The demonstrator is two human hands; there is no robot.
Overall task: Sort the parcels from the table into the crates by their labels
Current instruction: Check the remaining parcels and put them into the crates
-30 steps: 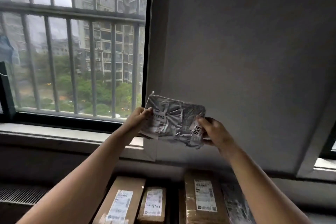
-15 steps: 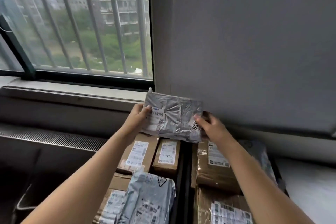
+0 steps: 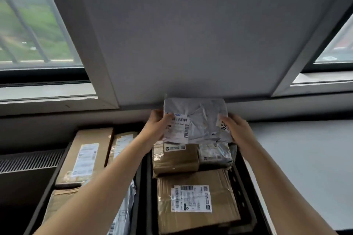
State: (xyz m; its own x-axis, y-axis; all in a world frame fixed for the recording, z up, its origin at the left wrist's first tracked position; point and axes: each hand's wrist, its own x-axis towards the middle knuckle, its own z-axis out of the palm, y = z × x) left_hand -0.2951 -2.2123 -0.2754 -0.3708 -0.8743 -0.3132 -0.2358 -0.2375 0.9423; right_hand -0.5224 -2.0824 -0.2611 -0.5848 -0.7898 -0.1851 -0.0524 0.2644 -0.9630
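I hold a crinkled grey plastic parcel [image 3: 202, 118] with both hands over the far end of the right crate [image 3: 242, 191]. My left hand [image 3: 157, 126] grips its left edge, thumb on the white barcode label. My right hand [image 3: 236, 128] grips the right edge beside a small sticker reading 050. Below the parcel the right crate holds a taped brown box [image 3: 174, 158], a small grey bag [image 3: 214, 154] and a large cardboard box [image 3: 196, 202] with a white label. The left crate [image 3: 47, 187] holds a long cardboard box [image 3: 86, 156] and other parcels, partly hidden by my left forearm.
A grey wall panel [image 3: 191, 34] rises right behind the crates, with windows [image 3: 32, 30] on both sides and a sill along the left. A pale surface [image 3: 298, 158] lies to the right of the right crate. A ribbed vent [image 3: 28, 160] runs at lower left.
My view has tilted down, bringing the two crates fully into sight. Both hands have lowered the grey parcel from in front of the wall to just above the right crate's far end.
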